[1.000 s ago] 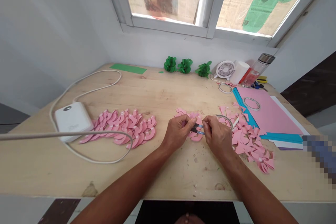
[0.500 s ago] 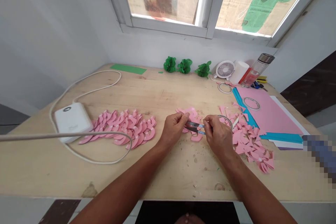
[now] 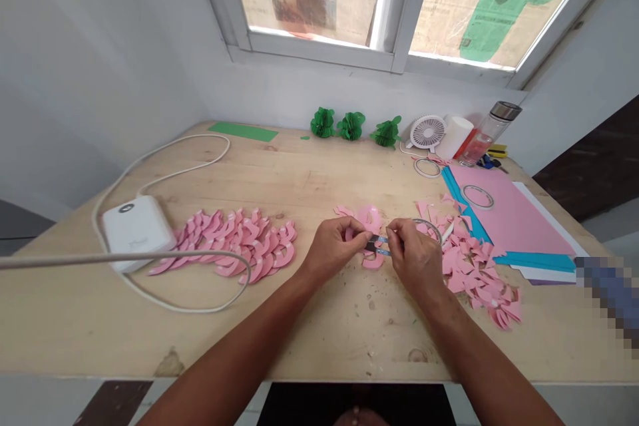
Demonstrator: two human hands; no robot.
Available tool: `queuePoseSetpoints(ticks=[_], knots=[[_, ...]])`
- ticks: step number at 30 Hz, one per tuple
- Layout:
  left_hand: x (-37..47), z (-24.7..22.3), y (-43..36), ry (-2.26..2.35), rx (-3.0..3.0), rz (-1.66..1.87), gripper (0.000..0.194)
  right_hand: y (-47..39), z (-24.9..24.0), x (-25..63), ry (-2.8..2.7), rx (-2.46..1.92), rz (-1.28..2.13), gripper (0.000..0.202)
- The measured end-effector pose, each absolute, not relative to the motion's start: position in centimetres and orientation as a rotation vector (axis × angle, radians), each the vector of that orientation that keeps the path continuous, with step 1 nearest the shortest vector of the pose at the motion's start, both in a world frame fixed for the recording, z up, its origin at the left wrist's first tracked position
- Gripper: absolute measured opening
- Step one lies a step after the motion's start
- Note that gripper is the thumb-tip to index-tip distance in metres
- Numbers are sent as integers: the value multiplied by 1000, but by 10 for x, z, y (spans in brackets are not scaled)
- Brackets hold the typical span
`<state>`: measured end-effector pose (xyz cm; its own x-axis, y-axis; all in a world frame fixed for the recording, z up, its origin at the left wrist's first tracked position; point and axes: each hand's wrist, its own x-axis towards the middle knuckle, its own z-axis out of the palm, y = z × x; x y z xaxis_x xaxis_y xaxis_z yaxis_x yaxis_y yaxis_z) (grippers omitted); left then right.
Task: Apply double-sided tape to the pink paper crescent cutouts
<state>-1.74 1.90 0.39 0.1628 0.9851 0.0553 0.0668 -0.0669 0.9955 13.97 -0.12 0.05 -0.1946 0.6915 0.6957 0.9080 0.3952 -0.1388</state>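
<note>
My right hand [image 3: 417, 249] is closed around the handle end of a small pair of scissors [image 3: 382, 245], whose blades point left. The handles are mostly hidden in my fist. My left hand [image 3: 332, 246] is closed, thumb and fingertips pinching the scissors' blades and covering their tips. Some pink paper shows beside my left fingers; I cannot tell whether they also hold it. Just beyond and below the scissors lie a few curved pink paper pieces [image 3: 369, 216]. Beside my right hand is a heap of pink paper scraps [image 3: 474, 266].
Overlapping curved pink strips [image 3: 249, 243] lie left, beside a white power bank [image 3: 137, 229] with a looping cable. Green paper ornaments [image 3: 351, 126] stand along the wall. A small fan [image 3: 428, 132], a glass bottle [image 3: 489, 136] and pink sheets [image 3: 524, 213] with a tape roll [image 3: 478, 197] are right.
My left hand has moved right along the scissors, so its fingertips now cover most of the blades. My right hand has barely moved.
</note>
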Motion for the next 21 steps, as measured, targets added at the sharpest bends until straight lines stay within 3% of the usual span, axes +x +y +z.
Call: queuePoseSetpoints(ticks=[21], knots=[[-28,7,25,1120,1649,894,14,-3,4,141,-1979,-1305,-506,14]])
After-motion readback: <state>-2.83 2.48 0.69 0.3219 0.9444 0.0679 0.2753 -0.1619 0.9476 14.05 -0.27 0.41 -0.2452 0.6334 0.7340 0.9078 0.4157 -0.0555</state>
